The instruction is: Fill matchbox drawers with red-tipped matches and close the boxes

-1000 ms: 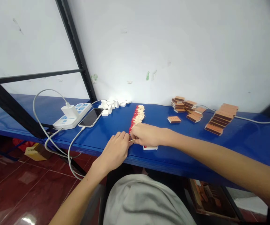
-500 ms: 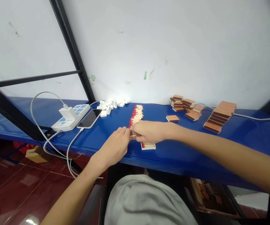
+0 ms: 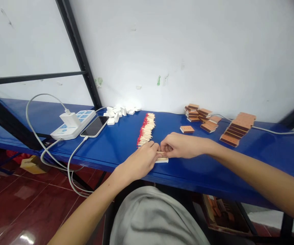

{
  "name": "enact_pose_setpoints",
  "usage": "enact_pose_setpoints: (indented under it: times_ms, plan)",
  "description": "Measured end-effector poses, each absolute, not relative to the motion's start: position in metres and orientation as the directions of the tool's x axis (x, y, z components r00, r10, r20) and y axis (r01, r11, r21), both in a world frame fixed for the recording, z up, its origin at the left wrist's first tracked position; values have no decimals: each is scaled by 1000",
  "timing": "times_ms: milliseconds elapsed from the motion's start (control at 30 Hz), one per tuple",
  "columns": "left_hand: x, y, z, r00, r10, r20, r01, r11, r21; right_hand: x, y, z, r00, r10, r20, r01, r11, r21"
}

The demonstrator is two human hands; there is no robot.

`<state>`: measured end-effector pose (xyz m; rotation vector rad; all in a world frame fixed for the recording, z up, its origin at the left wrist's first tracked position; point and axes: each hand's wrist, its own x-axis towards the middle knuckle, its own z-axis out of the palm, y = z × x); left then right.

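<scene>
- Left hand (image 3: 143, 160) and right hand (image 3: 179, 146) meet fingertip to fingertip, both pinched shut on a small bundle of matches (image 3: 160, 152) just above the white tray (image 3: 162, 160) (a matchbox drawer, by its look)
- The tray lies close to the near edge of the blue table (image 3: 126, 149); a sideways nudge could, I judge, push it off
- A loose pinch might let sticks fan out and miss the tray
- The row of matches (image 3: 145, 129) lies just behind the left knuckles, easy to scatter; bare table opens beyond the right wrist, with the box sleeves (image 3: 203, 115) well apart
</scene>
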<state>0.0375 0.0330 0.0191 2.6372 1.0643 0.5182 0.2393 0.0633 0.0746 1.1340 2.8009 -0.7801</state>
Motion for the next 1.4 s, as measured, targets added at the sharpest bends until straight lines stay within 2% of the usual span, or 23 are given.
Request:
enact_pose_setpoints:
  times_ms: [233, 367, 467, 567, 733, 1067, 1267, 1400]
  plan:
    - [24, 23, 23, 566, 742, 360, 529, -661, 532, 246, 63, 72, -716, 670, -197, 656, 548, -519]
    - [19, 18, 14, 526, 766, 370, 518, -634, 574, 254, 60, 70, -714, 693, -106, 620, 554, -555]
    - [18, 17, 9, 508, 767, 392, 510, -635, 580, 260, 59, 59, -717, 694, 68, 546, 619, -565]
    - [19, 17, 7, 508, 757, 411, 511, -649, 563, 263, 57, 44, -735, 649, 197, 484, 705, -518]
    - [21, 17, 5, 534, 751, 389, 543, -657, 523, 263, 57, 31, -732, 635, 249, 451, 725, -521]
    - [21, 23, 3, 516, 779, 357, 527, -617, 584, 252, 57, 18, -678, 654, 336, 374, 700, -608]
    - [22, 22, 3, 490, 800, 348, 546, -592, 593, 243, 52, 15, -661, 643, 388, 399, 739, -543]
    - [22, 19, 6, 474, 781, 406, 549, -623, 557, 243, 52, 15, -656, 638, 403, 432, 755, -494]
